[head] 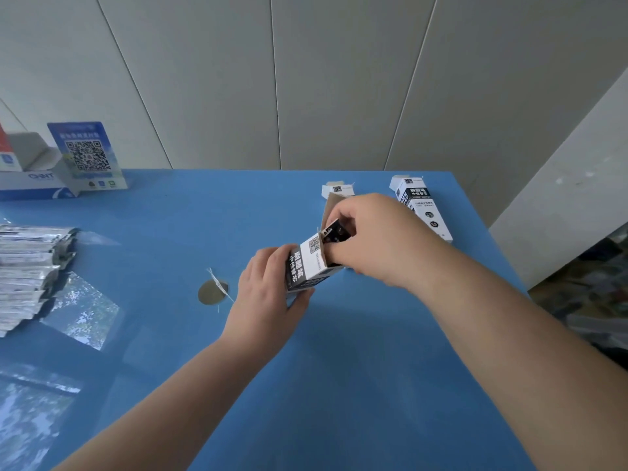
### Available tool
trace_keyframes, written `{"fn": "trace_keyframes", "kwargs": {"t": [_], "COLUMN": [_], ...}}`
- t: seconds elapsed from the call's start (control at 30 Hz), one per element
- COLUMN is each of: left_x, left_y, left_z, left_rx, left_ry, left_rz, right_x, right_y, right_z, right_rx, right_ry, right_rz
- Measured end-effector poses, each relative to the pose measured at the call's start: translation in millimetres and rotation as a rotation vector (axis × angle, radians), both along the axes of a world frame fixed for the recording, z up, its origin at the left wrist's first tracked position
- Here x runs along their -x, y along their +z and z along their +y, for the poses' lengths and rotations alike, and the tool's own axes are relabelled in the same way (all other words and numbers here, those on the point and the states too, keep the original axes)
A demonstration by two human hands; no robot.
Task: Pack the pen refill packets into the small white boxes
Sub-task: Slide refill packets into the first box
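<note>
On the blue table (306, 368), a pile of silvery packets (30, 273) is lying at the far left while two more boxes (424, 205) are waiting at the far right. The left hand (265, 294) is gripping a small white box (311, 266) mid-table, tilted, and the right hand (370, 239) is curling its fingers at the open mouth, apparently pushing a dark packet (334, 232) in. This looks like the filling step; next the brown flap (331, 207) probably needs folding shut.

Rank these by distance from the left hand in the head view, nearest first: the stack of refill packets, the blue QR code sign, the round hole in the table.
1. Round hole: just left of the left hand.
2. Stack of refill packets: at the table's left edge.
3. Blue QR code sign: far left corner, at the wall.
</note>
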State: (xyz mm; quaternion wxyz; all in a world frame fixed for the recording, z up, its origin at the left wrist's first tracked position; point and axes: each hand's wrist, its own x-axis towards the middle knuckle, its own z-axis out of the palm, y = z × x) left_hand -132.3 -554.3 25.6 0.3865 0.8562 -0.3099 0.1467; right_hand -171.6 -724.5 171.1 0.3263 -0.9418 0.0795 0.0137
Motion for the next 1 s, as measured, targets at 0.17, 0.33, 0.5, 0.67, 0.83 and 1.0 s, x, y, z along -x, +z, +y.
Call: {"fn": "trace_keyframes", "kwargs": {"t": [0.17, 0.33, 0.5, 0.67, 0.83, 1.0], "left_x": [-1.8, -4.8, -4.8, -3.4, -1.0, -4.4], "left_y": [5.4, 11.8, 13.3, 17.7, 18.5, 16.0], "left_z": [-1.5, -6.2, -5.2, -6.5, -9.2, -7.1], "left_rx": [0.016, -0.013, -0.061, -0.068, -0.111, -0.102], "left_ry": [0.042, 0.05, 0.068, 0.057, 0.047, 0.07], "left_rz": [0.029, 0.008, -0.02, -0.063, -0.107, -0.069], "right_x": [3.0, -0.8, -1.3, -6.6, -8.5, -1.0], "right_y": [6.1, 6.4, 7.3, 5.8, 4.0, 7.2], "right_z": [-4.0, -6.7, -6.9, -4.6, -0.1, -5.9], "right_rx": [0.021, 0.006, 0.005, 0.062, 0.031, -0.122], "right_ry": [0.032, 0.02, 0.017, 0.003, 0.021, -0.041], "right_rz": [-0.082, -0.089, -0.098, -0.02, 0.107, 0.019]}}
